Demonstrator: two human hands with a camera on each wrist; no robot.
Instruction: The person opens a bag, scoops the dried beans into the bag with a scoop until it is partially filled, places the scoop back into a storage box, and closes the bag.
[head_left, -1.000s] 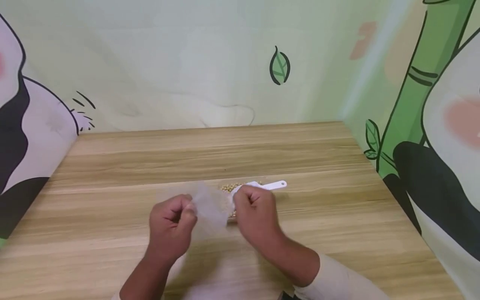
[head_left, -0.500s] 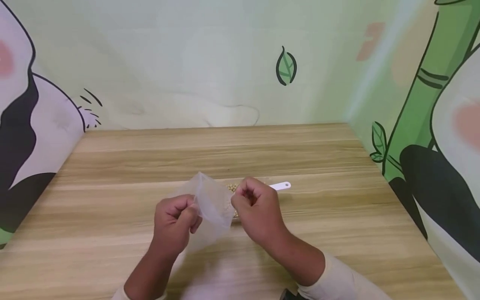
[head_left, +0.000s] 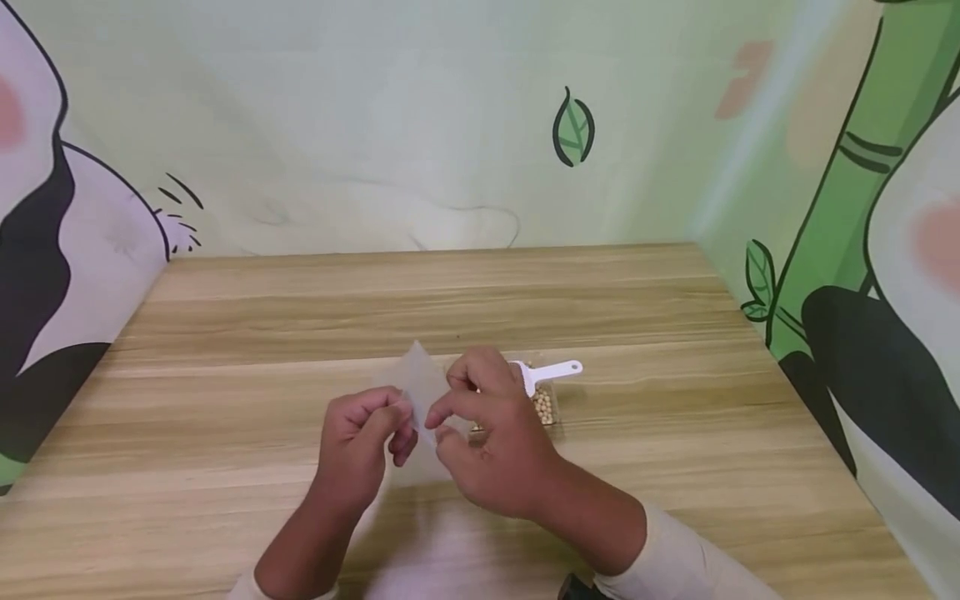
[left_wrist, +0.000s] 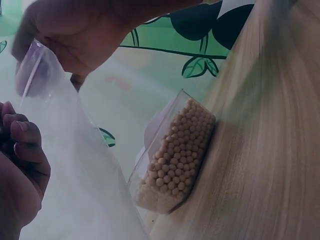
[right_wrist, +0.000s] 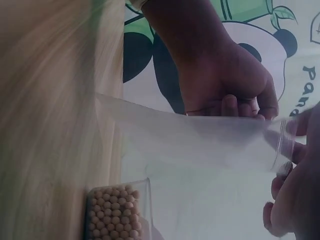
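Note:
A translucent plastic bag [head_left: 420, 375] with a zip strip along its mouth hangs between the two hands above the table. My left hand [head_left: 360, 450] pinches its edge between thumb and bent forefinger. My right hand [head_left: 502, 442] has its thumb and forefinger at the bag's mouth, and in the right wrist view the bag's edge lies between those fingers. Behind the right hand stands a clear box [left_wrist: 172, 160] filled with small round tan beans [right_wrist: 115, 212]. A white scoop [head_left: 555, 371] lies on the box, its handle sticking out to the right; the hand hides part of both.
The wood-grain table [head_left: 300, 317] runs back to a pale green wall [head_left: 337, 125] with a painted leaf. Painted pandas and bamboo cover the side walls. A small dark object [head_left: 576, 587] shows beside the right sleeve at the front edge.
The right hand has moved left toward the left hand along the bag's mouth, its thumb and forefinger now extended. More of the bean box and scoop has come into sight.

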